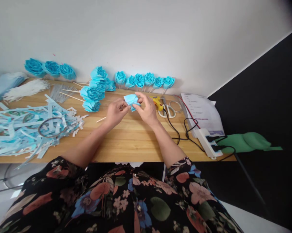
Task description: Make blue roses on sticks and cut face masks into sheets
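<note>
Floral shirt point(121, 200) nearest, left hand point(115, 113) and right hand point(149, 111) pinch blue paper point(130, 99), fingers point(143, 96) narrowed.

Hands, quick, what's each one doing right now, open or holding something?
Left hand: closed, holding the blue paper piece.
Right hand: closed, pinching the same blue paper piece.

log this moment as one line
left grip: holding blue paper | right grip: holding same paper | beside right grip: yellow glue gun, scissors | behind: blue flowers
</note>
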A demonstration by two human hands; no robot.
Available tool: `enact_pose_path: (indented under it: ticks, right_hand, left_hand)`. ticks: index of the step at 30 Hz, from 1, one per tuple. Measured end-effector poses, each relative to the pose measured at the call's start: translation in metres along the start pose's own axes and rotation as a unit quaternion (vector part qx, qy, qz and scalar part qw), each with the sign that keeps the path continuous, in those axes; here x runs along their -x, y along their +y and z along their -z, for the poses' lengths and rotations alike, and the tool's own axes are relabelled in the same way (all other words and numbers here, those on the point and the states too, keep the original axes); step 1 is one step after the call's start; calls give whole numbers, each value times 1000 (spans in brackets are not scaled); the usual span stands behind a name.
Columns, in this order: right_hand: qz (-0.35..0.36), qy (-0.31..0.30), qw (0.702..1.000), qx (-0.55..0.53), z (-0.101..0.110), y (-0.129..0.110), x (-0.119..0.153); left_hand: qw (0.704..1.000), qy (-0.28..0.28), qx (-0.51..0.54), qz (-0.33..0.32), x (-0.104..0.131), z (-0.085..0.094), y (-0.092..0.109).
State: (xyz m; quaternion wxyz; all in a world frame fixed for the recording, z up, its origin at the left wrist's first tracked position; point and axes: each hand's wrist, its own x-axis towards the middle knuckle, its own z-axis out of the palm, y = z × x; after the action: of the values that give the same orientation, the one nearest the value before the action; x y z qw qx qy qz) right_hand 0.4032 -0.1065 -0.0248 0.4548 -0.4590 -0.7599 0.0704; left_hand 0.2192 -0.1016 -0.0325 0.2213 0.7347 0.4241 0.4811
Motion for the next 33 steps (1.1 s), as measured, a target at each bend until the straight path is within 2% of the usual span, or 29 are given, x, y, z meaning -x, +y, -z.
enact_pose_path:
  ticks: [12, 17, 24, 33]
  right_hand:
    - [-6, -14, 999, -45, 7, 5, -3]
    - [-21, 6, 997, -74, 13, 5, -4]
    - [10, -17, 1000, -20, 6, 2, -3]
    - [5, -16, 1000, -11, 0, 1, -1]
  left_hand:
    - [1000, 7, -7, 7, -1, 0, -2]
    - [1000, 25, -6, 7, -2, 3, -2]
    - [1000, 20, 0, 1, 0, 2, -1]
    - [1000, 6, -4, -13, 1, -1, 0]
